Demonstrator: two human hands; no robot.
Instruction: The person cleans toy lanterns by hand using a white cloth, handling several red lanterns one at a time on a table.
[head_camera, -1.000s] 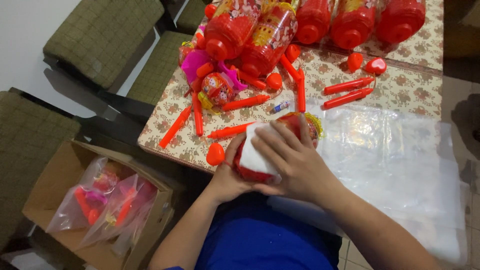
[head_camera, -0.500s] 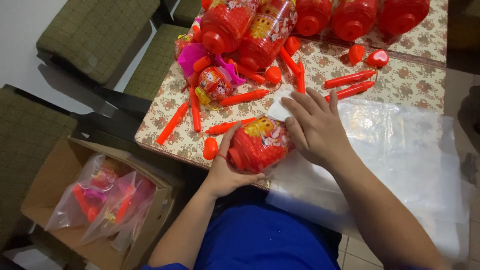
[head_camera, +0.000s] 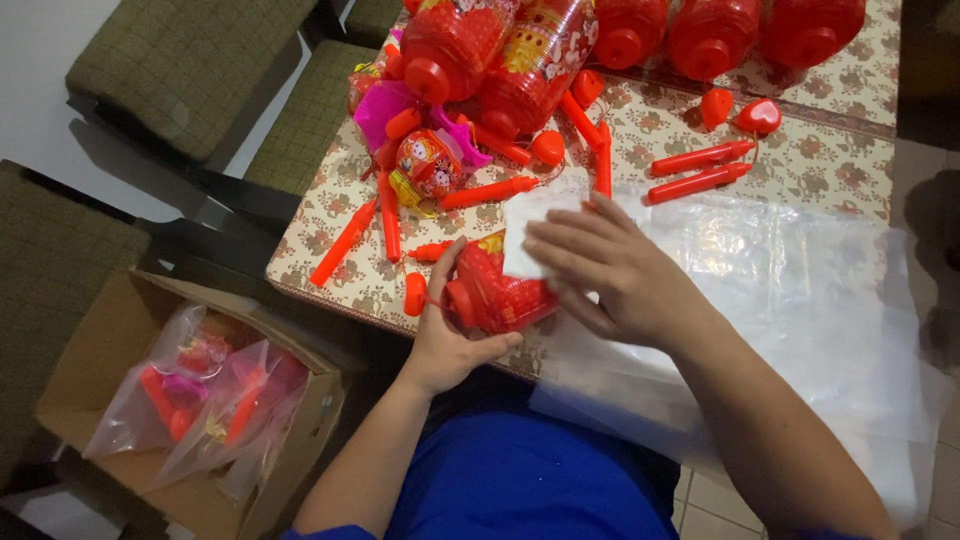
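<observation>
Red plastic lantern (head_camera: 497, 290) is gripped at lower centre of frame by left hand (head_camera: 450, 335), at desk (head_camera: 830, 160) edge. White sheet (head_camera: 535, 230), earlier covering the lantern, is now pressed flat by open right hand (head_camera: 610, 275); wrapping looks underway.

Table covered with a beige floral-patterned cloth (head_camera: 820, 160), red plastic lantern bodies (head_camera: 640, 30) lined along its far edge, slim red plastic sticks (head_camera: 700, 170) scattered across it, two small red heart-shaped pieces (head_camera: 740, 110), clear plastic bags (head_camera: 800, 300) spread flat at the near right.
</observation>
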